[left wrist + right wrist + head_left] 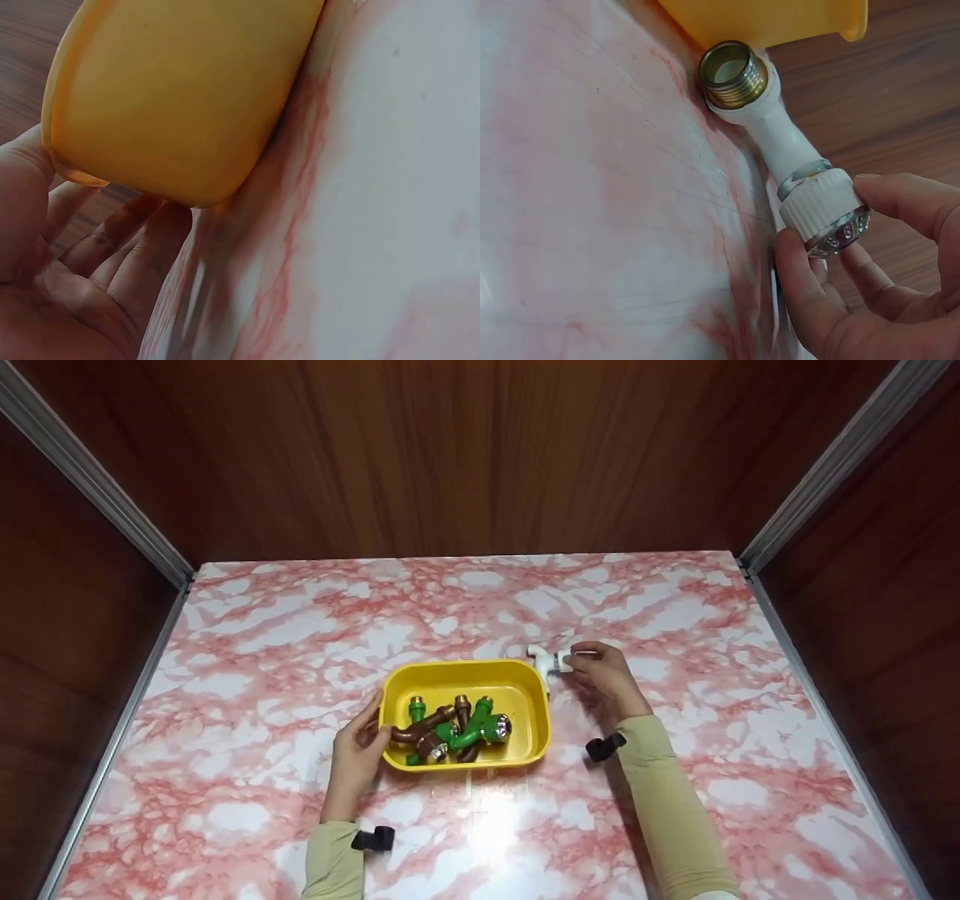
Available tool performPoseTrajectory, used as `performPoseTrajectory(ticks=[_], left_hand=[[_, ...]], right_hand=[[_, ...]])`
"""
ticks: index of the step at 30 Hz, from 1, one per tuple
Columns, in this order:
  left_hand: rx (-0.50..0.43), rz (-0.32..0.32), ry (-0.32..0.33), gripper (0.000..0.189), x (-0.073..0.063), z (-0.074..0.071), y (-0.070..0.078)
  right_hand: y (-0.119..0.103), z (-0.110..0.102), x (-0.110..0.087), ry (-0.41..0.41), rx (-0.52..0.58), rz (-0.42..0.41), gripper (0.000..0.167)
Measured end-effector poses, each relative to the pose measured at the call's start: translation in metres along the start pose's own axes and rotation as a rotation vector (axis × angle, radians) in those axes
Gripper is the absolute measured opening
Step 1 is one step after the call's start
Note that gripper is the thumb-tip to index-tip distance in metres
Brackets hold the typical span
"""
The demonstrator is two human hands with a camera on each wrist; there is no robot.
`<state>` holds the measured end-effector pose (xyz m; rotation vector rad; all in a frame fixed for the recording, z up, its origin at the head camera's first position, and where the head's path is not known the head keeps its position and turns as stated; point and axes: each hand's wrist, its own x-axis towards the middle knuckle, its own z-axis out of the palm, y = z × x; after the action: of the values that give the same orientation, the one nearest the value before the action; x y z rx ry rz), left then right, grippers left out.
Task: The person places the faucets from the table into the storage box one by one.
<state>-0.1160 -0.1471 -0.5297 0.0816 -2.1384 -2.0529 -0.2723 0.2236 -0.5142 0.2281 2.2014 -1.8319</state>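
A yellow tub (465, 667) holds several green and brown taps (480, 727) with brass threaded ends and silvery-faced knobs. At its left end my left hand (358, 757) grips the rim, thumb at the edge and fingers against the outer wall (180, 97). Beyond the tub's right end is a white tap (546, 661). My right hand (606, 675) pinches that tap's ribbed knob (821, 202) between thumb and fingers. In the right wrist view the tap's brass threaded end (735, 75) points away from the hand, close to the tub wall.
The tub stands on a red-and-white marbled tabletop (247, 660). Dark wooden panels (480, 457) enclose the back and both sides, with metal strips (97, 472) at the corners. A black wrist camera (375, 838) is strapped at each sleeve.
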Motion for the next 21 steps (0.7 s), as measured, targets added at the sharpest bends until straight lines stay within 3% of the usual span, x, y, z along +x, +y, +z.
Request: performPoseTrajectory(ticks=[4,10,15,21], left_hand=[[-0.006,0.002,0.018,0.054,0.003,-0.001,-0.017],[-0.003,-0.001,0.029,0.055,0.003,-0.001,-0.02],[0.021,-0.031,0.022,0.054,0.003,-0.002,-0.016],[0.013,-0.036,-0.005,0.053,-0.002,0.0,0.004]], right_hand=[[0.001,0.002,-0.002,0.019,0.025,0.008,0.045],[0.001,0.003,-0.001,0.01,0.13,0.021,0.043],[0.002,0.002,-0.003,-0.008,0.167,0.009,0.044],[0.005,-0.005,-0.005,-0.019,0.182,-0.016,0.049]])
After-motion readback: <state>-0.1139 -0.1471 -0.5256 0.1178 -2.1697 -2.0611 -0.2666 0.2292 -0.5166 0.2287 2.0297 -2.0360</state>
